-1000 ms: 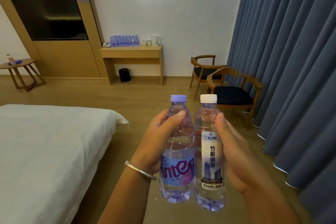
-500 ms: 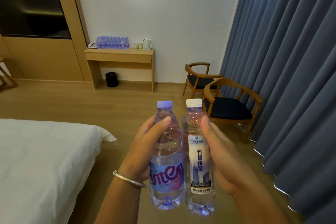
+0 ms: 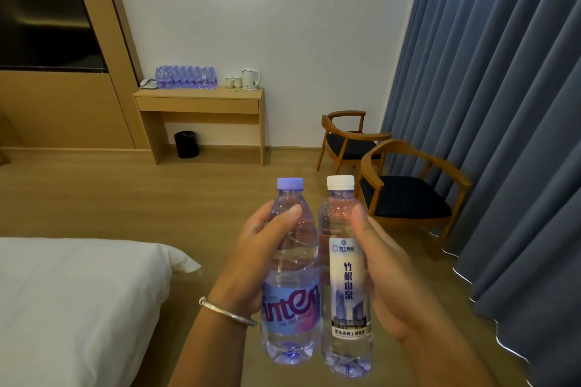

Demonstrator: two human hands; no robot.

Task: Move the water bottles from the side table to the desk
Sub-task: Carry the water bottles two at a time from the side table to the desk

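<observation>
- We hold one water bottle in each hand, upright and side by side in the near middle of the scene, their walls touching or very nearly so.
- Our left hand is wrapped round the purple-capped bottle, thumb laid across its upper body; a silver bangle sits on that wrist.
- Our right hand grips the white-capped bottle, thumb pressed on its shoulder, the fingers hidden behind it.
- Both bottles are in the air over the floor, on neither table nor desk, so we judge the carrying step is in hand.
- The wooden desk stands against the far wall, left of centre. Its left part bears a row of purple bottles and a telephone; its right part bears cups and a white kettle.
- The side table is not in view.
- The white bed lies near left; two wooden armchairs stand right, before the blue curtain.
- Next, we judge, we must cross the open floor between bed and chairs, then set both bottles down upright on bare desktop, likely the strip in front of the row or between it and the cups.
- Setting down calls for care not to knock the standing row over.
</observation>
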